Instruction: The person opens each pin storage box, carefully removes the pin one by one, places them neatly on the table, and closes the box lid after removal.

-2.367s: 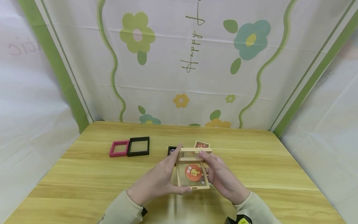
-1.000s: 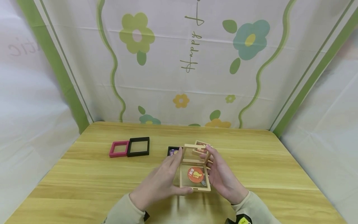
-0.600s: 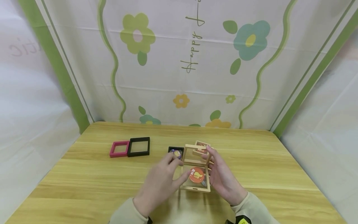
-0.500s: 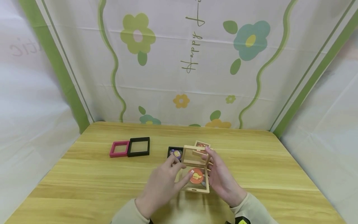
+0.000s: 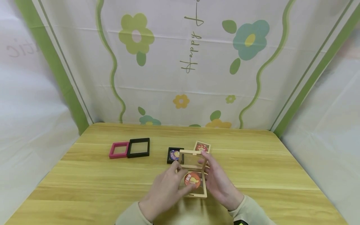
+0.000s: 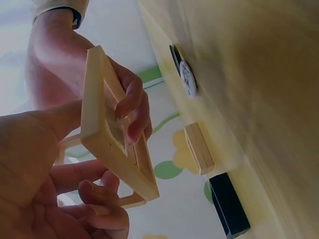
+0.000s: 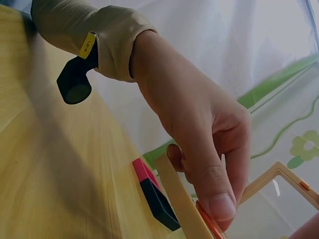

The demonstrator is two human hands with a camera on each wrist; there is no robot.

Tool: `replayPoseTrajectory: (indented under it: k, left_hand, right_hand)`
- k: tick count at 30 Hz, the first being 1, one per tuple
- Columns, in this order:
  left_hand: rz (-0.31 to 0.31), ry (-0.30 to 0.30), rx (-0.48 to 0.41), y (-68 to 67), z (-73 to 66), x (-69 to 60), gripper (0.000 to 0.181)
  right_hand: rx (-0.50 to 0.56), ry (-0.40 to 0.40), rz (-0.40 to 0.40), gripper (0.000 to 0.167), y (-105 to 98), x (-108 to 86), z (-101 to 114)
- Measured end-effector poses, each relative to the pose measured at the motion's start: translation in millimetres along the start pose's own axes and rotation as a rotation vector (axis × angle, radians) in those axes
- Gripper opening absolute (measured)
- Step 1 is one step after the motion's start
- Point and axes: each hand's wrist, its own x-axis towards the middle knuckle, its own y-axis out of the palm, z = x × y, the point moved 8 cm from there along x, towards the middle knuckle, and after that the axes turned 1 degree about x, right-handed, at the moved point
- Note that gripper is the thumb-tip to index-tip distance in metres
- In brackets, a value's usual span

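In the head view, a light wooden hinged display frame with clear film panes stands unfolded, lid raised. An orange round badge with a yellow thumbs-up lies on its lower pane. My right hand grips the right side, thumb at the lid's top edge and fingers behind. My left hand has thumb and index finger at the badge's edge, pinching it; the right wrist view shows this left hand's thumb against the orange badge. The left wrist view shows the frame edge-on.
On the wooden table, a pink frame and a black frame stand at the left. A black frame with a purple badge and a small wooden frame with a red badge sit behind. A pale disc lies beneath.
My left hand has let go of the display frame's left edge and moved its thumb and index finger onto the badge. The frame has shifted slightly left and down; my right hand keeps hold.
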Motion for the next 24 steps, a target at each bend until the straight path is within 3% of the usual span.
replayPoseTrajectory:
  k: [11,18,24]
  left_hand:
    - [0.005,0.008,-0.034,4.1,2.4,0.4,0.038]
    - [-0.025,0.018,-0.186,1.8,1.6,0.7,0.023]
    - [-0.1,0.073,-0.286,-6.4,-4.7,1.8,0.015]
  right_hand:
    - [-0.003,0.003,-0.009,0.066,-1,1.6,-2]
    - [0.002,0.008,-0.002,0.07,-1,3.4,-3]
    - [0.007,0.013,-0.009,0.068,-8,5.7,0]
